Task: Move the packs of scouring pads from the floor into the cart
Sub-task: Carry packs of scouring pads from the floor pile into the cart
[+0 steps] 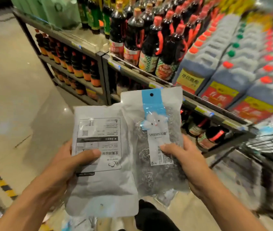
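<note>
Head view — downward, close over hands (127, 164)

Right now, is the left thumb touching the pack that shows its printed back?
Touching. The head view shows the left hand pressing its thumb on the back-facing pack.

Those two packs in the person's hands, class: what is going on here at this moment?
A person stands in a shop aisle holding a pack of scouring pads in each hand. The left hand grips a pack showing its printed back; the right hand grips a pack showing its blue-labelled front. The wire cart is at the right; neither pack is in it yet.
</note>
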`<action>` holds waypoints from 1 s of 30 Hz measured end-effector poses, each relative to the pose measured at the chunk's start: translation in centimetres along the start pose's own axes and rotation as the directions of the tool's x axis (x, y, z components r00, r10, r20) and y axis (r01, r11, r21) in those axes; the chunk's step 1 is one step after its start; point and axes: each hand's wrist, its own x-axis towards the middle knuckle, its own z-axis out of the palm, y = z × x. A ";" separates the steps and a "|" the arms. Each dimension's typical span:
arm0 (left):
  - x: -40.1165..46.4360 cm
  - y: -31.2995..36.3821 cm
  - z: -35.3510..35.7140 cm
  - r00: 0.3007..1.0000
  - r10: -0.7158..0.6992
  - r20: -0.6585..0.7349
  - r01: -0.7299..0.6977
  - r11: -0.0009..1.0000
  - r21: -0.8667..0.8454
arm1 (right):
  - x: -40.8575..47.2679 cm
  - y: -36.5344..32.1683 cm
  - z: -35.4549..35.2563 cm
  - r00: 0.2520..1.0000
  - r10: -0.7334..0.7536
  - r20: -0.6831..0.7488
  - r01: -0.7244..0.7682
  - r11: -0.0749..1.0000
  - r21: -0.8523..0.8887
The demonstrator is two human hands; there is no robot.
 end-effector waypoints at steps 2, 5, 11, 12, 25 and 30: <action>0.9 0.1 2.1 0.995 -0.038 0.092 0.036 0.999 0.017 | -2.2 1.1 -2.1 0.994 0.010 -0.105 -0.008 1.000 0.024; 2.0 0.1 6.1 0.969 -0.087 0.233 0.077 0.996 0.051 | -5.0 2.2 -5.5 0.966 0.036 -0.256 -0.017 0.997 0.077; 2.8 0.0 15.6 0.920 -0.128 0.370 0.110 0.991 0.070 | -9.1 3.5 -12.2 0.868 0.052 -0.493 0.027 0.988 0.151; 2.7 0.1 17.3 0.909 -0.132 0.396 0.103 0.990 0.092 | -9.9 3.7 -13.4 0.856 0.047 -0.516 0.045 0.985 0.164; -2.9 -4.8 44.2 0.797 -0.176 0.578 0.018 0.963 0.267 | -19.1 7.4 -37.5 0.765 0.057 -0.642 0.109 0.970 0.216; -5.0 -7.1 54.0 0.788 -0.199 0.583 0.061 0.967 0.247 | -21.3 8.3 -47.2 0.755 0.080 -0.651 0.107 0.964 0.243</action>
